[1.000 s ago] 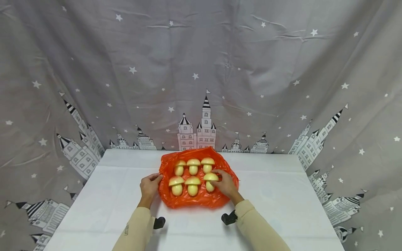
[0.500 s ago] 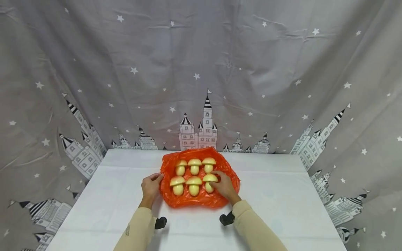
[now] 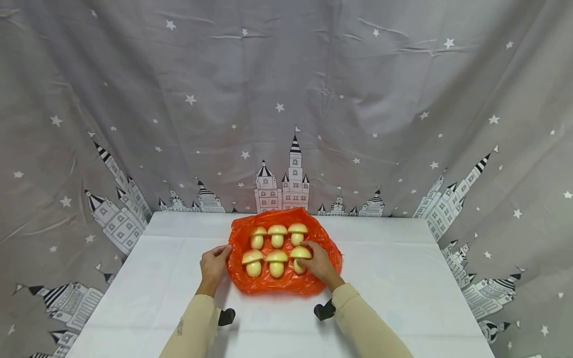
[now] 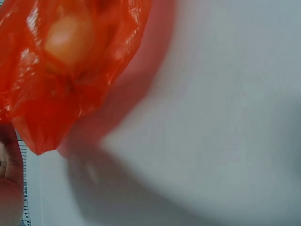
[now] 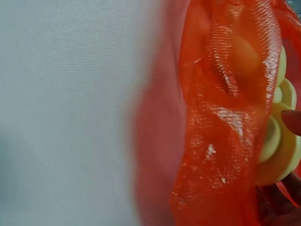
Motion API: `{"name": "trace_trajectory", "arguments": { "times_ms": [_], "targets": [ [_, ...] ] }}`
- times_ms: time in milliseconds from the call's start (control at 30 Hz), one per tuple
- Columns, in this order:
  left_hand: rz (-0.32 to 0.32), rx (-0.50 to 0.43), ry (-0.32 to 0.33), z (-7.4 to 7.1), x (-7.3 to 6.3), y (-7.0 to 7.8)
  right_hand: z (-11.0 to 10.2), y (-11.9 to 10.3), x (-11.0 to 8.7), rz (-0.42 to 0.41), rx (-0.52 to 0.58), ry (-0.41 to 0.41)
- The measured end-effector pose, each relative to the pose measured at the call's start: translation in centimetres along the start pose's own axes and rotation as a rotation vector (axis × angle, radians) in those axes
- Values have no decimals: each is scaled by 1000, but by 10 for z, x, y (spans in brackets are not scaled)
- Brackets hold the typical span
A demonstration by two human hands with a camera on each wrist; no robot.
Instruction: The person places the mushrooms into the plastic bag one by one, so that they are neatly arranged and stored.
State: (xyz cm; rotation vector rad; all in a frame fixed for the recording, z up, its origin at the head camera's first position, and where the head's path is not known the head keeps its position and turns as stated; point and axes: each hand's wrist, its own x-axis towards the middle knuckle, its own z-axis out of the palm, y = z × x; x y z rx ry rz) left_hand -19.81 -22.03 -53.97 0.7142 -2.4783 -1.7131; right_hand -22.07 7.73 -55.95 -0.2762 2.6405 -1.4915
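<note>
An orange-red plastic bag (image 3: 277, 286) lies spread with its mouth open, and its sides stand up around several yellow mushrooms (image 3: 277, 257) in two rows. Their caps carry a faint reddish tint. My left hand (image 3: 214, 263) pinches the bag's left edge between thumb and fingers. In the left wrist view, crinkled bag (image 4: 51, 94) covers a blurred pale shape. My right hand (image 3: 320, 262) reaches over the bag's right side and grips the front right mushroom (image 3: 300, 252) by its cap. Part of that mushroom (image 5: 277, 169) shows past the bag's edge in the right wrist view.
The bag sits on a white-covered table (image 3: 403, 278), near its back edge. Behind and on both sides hangs a grey curtain (image 3: 286, 74) printed with stars and castles. Black wrist devices (image 3: 324, 311) stick out from the sleeves.
The front right mushroom has shifted slightly left toward its neighbour, with my right hand on it. My left hand stays at the bag's edge.
</note>
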Motion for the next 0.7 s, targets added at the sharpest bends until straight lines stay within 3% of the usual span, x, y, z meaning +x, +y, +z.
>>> {"name": "trace_trajectory", "arguments": {
  "times_ms": [233,367,567,700],
  "targets": [
    [-21,-18,-66,-4,1,2,-13,-10,-5,-32,-9,3],
    [0,43,-97,-8,-1,4,-24,-14,-10,-65,-18,20],
    [110,216,-125,-14,-2,7,-45,-13,-17,-155,-14,91],
    [204,313,-149,-19,1,10,-60,-5,-20,-157,-30,124]
  ]
}}
